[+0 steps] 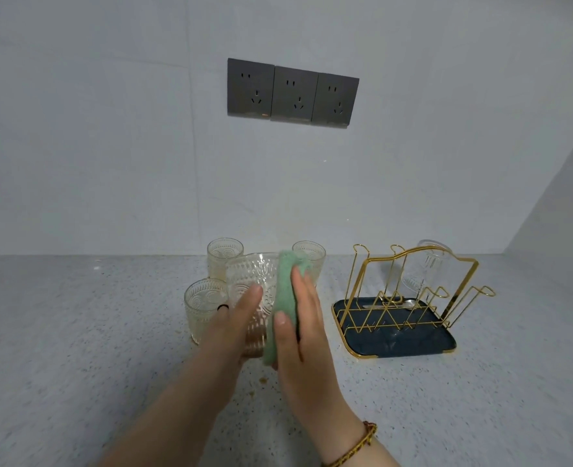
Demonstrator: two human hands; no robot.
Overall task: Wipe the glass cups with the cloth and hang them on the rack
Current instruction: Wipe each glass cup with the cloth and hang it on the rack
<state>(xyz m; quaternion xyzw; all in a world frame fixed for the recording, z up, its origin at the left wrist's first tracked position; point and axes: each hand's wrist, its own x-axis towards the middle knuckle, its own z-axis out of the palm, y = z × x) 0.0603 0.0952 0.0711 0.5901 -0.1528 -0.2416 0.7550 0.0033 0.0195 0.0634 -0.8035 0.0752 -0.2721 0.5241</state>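
Both forearms reach forward from the near edge and converge near the middle of the scene. The left hand [236, 326] is raised off the counter, palm turned right, its fingers wrapped around an embossed glass cup [256, 291]; a dark ring sits on one finger. The right hand [300, 326] faces it, fingers straight and together, thumb extended, pressing a green cloth [283, 305] flat against the cup's right side. A braided bracelet [357, 444] circles the right wrist.
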